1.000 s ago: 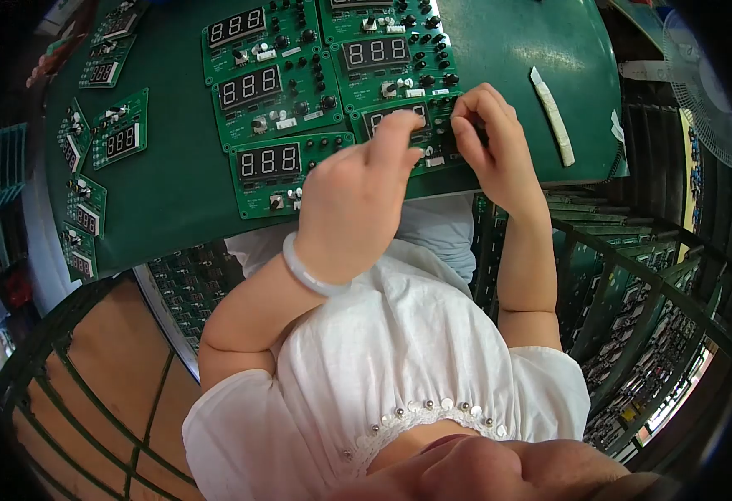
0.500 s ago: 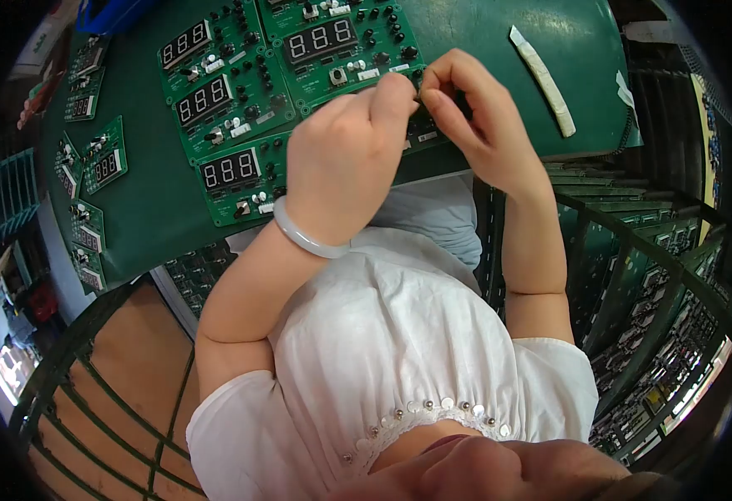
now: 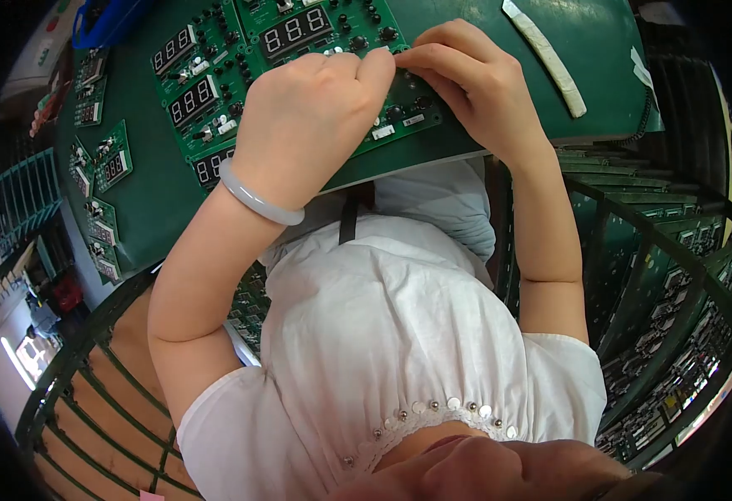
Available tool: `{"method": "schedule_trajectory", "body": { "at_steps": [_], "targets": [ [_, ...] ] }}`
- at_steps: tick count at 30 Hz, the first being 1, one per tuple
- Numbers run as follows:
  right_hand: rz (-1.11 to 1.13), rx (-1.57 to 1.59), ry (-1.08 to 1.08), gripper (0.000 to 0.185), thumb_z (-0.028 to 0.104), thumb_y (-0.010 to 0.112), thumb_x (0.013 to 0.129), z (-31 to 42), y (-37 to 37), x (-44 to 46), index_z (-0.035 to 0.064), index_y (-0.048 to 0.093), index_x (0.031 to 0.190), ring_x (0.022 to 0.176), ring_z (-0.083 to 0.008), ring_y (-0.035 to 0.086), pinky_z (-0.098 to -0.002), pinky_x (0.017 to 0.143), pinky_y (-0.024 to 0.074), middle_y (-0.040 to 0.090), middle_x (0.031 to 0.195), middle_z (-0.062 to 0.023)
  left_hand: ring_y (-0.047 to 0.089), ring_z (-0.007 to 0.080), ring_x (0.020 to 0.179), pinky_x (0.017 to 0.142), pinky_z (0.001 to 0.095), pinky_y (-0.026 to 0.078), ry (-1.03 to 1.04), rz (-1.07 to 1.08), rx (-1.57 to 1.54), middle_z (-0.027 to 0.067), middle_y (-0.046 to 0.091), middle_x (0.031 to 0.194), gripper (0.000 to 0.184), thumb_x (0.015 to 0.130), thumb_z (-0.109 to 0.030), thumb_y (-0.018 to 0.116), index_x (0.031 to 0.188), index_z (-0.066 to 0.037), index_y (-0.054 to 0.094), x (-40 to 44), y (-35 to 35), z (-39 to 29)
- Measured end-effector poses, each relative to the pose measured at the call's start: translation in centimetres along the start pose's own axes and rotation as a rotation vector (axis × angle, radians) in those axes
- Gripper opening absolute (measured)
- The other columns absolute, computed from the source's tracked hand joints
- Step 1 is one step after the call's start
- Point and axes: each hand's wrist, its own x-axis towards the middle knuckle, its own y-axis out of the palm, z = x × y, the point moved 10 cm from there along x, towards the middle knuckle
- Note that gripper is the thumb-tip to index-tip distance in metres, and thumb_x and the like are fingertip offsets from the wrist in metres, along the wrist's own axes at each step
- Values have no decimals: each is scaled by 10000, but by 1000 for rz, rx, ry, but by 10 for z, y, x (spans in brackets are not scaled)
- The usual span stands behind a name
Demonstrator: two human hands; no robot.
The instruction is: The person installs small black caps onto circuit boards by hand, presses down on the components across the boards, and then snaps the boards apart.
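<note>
My left hand (image 3: pixel 303 121), with a pale bangle at the wrist, is closed above the green circuit boards. Its thumb and forefinger meet the fingertips of my right hand (image 3: pixel 487 92), which are pinched together. Whatever lies between the fingers is too small or hidden to make out. Under both hands is a circuit board (image 3: pixel 424 113) with black and white components, partly covered by my left hand. Just beyond it lies a board with a three-digit display (image 3: pixel 296 32). More display boards (image 3: pixel 193 102) sit left of my left hand, one partly behind the wrist.
Small circuit boards (image 3: pixel 113 165) lie along the left of the green table (image 3: pixel 153 196). A pale wrapped strip with a pointed tip (image 3: pixel 549 63) rests at the right. A blue container (image 3: pixel 107 21) stands at the far left. Racks of boards (image 3: pixel 666 309) are on my right.
Both hands have shifted upward in view, the left one also leftward. The view itself has moved a little. More of the board beneath the hands now shows.
</note>
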Motion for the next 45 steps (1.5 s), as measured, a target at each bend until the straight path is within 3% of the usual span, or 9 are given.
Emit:
{"method": "schedule_trajectory", "body": {
  "at_steps": [10,15,27,30,33,36,40,41,45],
  "targets": [
    [17,25,5,286,-49,709,779,2,-4,-1,79,724,1034,800,-217,633,-313,660,518,624,938,-71,655,223,653,541,337,521,118,-40,-34,42,591,677,192,745,-111,655,919,-110,574,7,-4,1],
    [23,130,83,185,-13,680,807,-1,-8,2,21,711,986,812,-294,625,-353,715,514,624,889,-129,664,246,666,553,350,526,124,8,-48,62,610,691,206,742,-104,663,927,-98,574,10,-1,1],
    [13,31,0,301,-48,706,776,4,-3,-3,75,726,1050,795,-239,626,-321,674,515,621,920,-83,706,257,705,555,376,527,18,67,-67,126,678,730,202,887,-215,661,880,-51,543,12,6,1],
    [25,-11,-26,335,-75,699,778,7,-3,-3,78,727,1075,801,-205,633,-296,668,515,631,943,-69,618,220,539,502,343,470,-55,-81,-482,52,592,596,185,960,-216,602,901,-52,540,6,0,16],
    [8,170,117,329,-53,713,762,3,-13,3,41,715,1077,792,-254,617,-318,691,506,616,897,-104,403,172,528,507,285,359,-554,401,-1710,14,435,636,209,1057,-228,441,992,-38,500,-16,39,31],
    [-61,270,165,336,-46,732,739,7,-23,5,30,705,1065,781,-273,597,-332,694,494,606,878,-111,314,94,639,552,241,308,-868,374,-2604,-21,382,763,267,1079,-245,375,980,-19,480,-21,45,13],
    [-140,213,62,328,-114,663,794,26,-25,9,19,711,1090,827,-190,635,-274,710,507,645,938,-95,494,177,897,785,275,477,-1050,73,-2577,107,497,994,328,1071,-193,363,1205,84,474,-25,51,22],
    [-136,223,68,309,-127,644,802,29,-27,10,-16,701,1085,844,-186,631,-264,733,495,649,927,-108,546,275,1073,952,350,500,-806,109,-2769,189,534,1121,411,1073,-196,357,1331,119,416,-22,55,25],
    [-181,169,-12,297,-107,669,798,40,-36,15,-1,700,1073,833,-181,625,-261,721,489,643,918,-97,525,305,1208,1021,397,485,-796,71,-2788,217,536,1242,434,1074,-202,365,1364,118,401,-14,52,23]
  ]
}}
